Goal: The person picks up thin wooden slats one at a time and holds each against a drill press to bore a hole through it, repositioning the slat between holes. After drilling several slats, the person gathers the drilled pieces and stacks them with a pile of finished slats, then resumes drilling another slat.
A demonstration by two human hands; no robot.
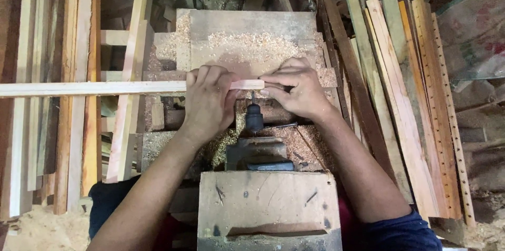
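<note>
Wooden strip (105,88) clasped in both hands' grip (208,101) (297,90) against drill bit (253,96), sawdust (252,46) around.

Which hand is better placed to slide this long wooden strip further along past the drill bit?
Probably left. The left hand wraps the wooden strip on its long side; the right hand only pinches the end near the drill bit.

Your left hand (208,101) and right hand (295,90) pinch a long pale wooden strip (94,88) across the sawdust-strewn counter (247,38), its end just beyond the drill chuck (254,117).
</note>
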